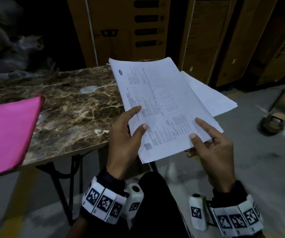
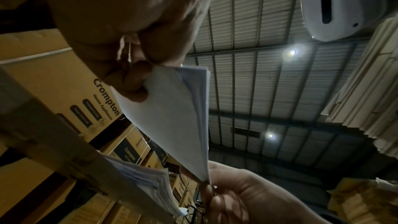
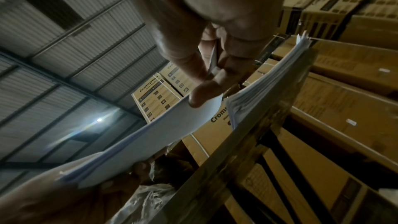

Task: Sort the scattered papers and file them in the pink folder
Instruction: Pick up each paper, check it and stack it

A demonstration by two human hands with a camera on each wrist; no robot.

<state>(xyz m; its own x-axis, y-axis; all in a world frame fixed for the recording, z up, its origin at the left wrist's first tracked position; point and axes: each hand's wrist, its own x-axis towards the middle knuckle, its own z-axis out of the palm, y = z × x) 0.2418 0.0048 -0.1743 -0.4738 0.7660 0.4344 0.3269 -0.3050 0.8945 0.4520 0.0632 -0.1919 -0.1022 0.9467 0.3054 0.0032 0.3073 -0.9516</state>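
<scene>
Both hands hold a bundle of white printed papers (image 1: 157,107) just off the right end of the marble table (image 1: 73,107). My left hand (image 1: 129,133) grips its near left edge, thumb on top. My right hand (image 1: 207,143) pinches the near right corner. More white sheets (image 1: 213,95) fan out from under the bundle on the right. In the wrist views a second paper stack (image 2: 150,186) (image 3: 269,83) lies on the table's edge beside the held papers (image 2: 172,117) (image 3: 172,129). The pink folder (image 1: 6,131) lies closed at the table's near left.
Tall brown cardboard boxes (image 1: 121,31) stand behind the table. Dark sacks (image 1: 4,40) pile up at the far left. A wheeled trolley foot (image 1: 274,121) stands on the grey floor at right. My dark-trousered knee (image 1: 155,194) is below the papers.
</scene>
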